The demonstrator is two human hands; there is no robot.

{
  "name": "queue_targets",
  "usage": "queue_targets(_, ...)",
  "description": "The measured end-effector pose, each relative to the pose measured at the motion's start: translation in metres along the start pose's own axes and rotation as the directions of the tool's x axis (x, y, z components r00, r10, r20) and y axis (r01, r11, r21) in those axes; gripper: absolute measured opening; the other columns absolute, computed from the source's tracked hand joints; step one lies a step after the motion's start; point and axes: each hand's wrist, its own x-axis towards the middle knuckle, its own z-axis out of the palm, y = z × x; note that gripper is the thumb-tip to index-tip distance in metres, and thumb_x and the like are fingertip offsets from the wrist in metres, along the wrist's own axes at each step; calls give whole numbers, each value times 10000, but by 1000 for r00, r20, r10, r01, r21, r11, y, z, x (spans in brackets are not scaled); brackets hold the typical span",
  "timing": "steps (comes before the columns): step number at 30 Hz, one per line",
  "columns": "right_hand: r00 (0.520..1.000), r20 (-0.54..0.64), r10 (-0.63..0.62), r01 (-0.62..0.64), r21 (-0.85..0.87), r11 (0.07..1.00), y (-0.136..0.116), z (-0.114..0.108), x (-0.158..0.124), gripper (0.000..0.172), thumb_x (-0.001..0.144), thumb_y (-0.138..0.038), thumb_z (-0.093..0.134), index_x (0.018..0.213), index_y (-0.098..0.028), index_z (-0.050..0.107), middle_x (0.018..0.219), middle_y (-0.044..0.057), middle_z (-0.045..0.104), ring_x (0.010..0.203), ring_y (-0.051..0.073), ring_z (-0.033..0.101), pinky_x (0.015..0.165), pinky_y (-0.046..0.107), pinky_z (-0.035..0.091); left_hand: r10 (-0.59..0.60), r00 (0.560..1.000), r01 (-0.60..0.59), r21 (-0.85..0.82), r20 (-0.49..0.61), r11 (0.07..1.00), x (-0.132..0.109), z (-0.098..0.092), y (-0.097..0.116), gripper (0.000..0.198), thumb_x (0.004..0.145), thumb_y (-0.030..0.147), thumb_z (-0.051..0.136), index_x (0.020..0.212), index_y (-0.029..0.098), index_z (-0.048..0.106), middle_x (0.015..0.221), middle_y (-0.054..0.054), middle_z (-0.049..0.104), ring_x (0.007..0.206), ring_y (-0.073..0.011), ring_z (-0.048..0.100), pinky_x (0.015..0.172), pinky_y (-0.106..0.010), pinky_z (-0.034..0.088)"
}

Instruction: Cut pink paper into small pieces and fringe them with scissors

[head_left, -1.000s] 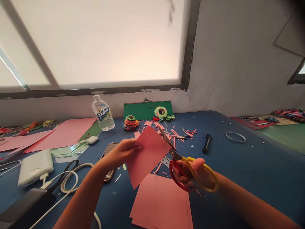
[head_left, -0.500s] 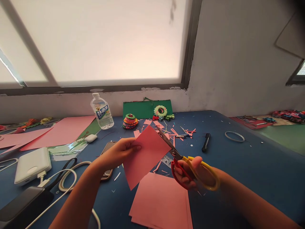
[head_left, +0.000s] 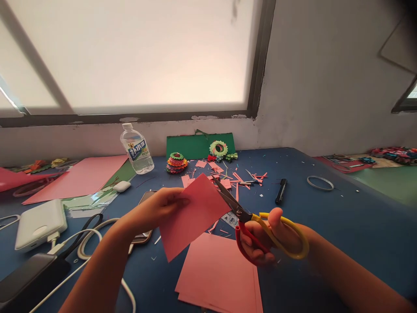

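My left hand [head_left: 159, 206] pinches a pink paper sheet [head_left: 192, 215] by its left edge and holds it up over the blue table [head_left: 342, 226]. My right hand [head_left: 276, 237] grips scissors [head_left: 252, 217] with one red and one yellow handle. The blades are parted at the sheet's right edge. Below lies a stack of pink paper squares [head_left: 220, 276].
A water bottle [head_left: 136, 148], green card [head_left: 198, 145], paper rosettes [head_left: 177, 162], pink scraps [head_left: 234, 176], a black marker [head_left: 281, 191] and a tape ring [head_left: 321, 183] lie further back. At the left are large pink sheets [head_left: 78, 178], a power bank [head_left: 41, 224], cables and a phone [head_left: 143, 237].
The scissor blades have opened wider at the paper's right edge. My left hand and the sheet have shifted slightly left and down. The view has tilted a little.
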Motion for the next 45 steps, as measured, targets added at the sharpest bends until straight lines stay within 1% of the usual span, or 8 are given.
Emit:
queue_targets(11, 994, -38, 104, -109, -205, 973, -14, -1, -6, 782, 504, -871, 129, 717, -163, 385, 593, -56, 342, 416, 25, 262, 348, 178, 262, 26, 1000, -28, 111, 15, 993, 1, 6, 2, 299, 795, 371, 475, 955, 185, 646, 881, -37, 666, 817, -214, 572, 599, -233, 442)
queue_targets(19, 993, -113, -33, 34, 6, 999, 13, -11, 9, 706, 455, -828, 439, 684, -161, 393, 574, -72, 371, 394, 6, 291, 349, 155, 273, 15, 997, -9, -86, 72, 996, 9, 10, -4, 338, 780, 420, 492, 977, 179, 624, 907, -41, 667, 854, -225, 588, 648, -262, 465)
queue_targets(28, 963, -267, 38, -9, 109, 994, 10, 5, 17, 688, 407, -786, 557, 665, -169, 395, 455, -83, 390, 322, 9, 264, 250, 133, 208, 16, 999, -10, -145, 39, 989, 5, 9, 2, 360, 769, 454, 487, 949, 171, 616, 866, -44, 658, 839, -228, 586, 638, -267, 459)
queue_targets(31, 886, -436, -158, 180, 11, 984, -1, 8, 14, 695, 412, -848, 445, 603, -190, 332, 397, -100, 323, 287, 10, 215, 234, 139, 186, -19, 999, 20, -18, 51, 1000, 7, 9, -5, 335, 766, 436, 482, 900, 165, 625, 837, -34, 651, 785, -211, 580, 586, -241, 438)
queue_targets(37, 571, -734, -368, 406, -137, 904, -34, -16, -5, 669, 535, -863, 262, 598, -200, 320, 413, -91, 337, 250, 26, 216, 244, 156, 199, -5, 990, 44, 279, -140, 959, 22, 3, -29, 322, 767, 394, 452, 943, 160, 587, 845, -44, 631, 757, -219, 574, 577, -263, 424)
queue_targets(40, 549, -787, -281, 355, -85, 931, -32, -28, -1, 673, 533, -862, 275, 599, -195, 332, 399, -89, 350, 253, 24, 235, 251, 150, 212, 183, 864, 97, 513, -469, 853, 28, 5, -32, 392, 732, 319, 505, 1083, 146, 517, 1113, -127, 543, 1064, -303, 460, 839, -395, 380)
queue_targets(42, 570, -788, -233, 313, -54, 948, -25, -31, 6, 671, 521, -860, 303, 597, -194, 334, 382, -92, 349, 247, 25, 245, 248, 153, 231, 317, 796, 79, 609, -515, 790, 28, 15, -28, 380, 725, 322, 526, 1059, 142, 524, 1208, -146, 469, 1175, -312, 344, 944, -434, 282)
queue_targets(45, 623, -757, -197, 247, -49, 968, -13, -30, 17, 679, 494, -866, 318, 598, -195, 337, 369, -96, 354, 239, 29, 258, 238, 161, 263, 186, 968, -80, 496, -169, 865, 22, 41, -15, 343, 726, 459, 523, 936, 191, 567, 1050, -82, 561, 999, -246, 494, 833, -351, 394)
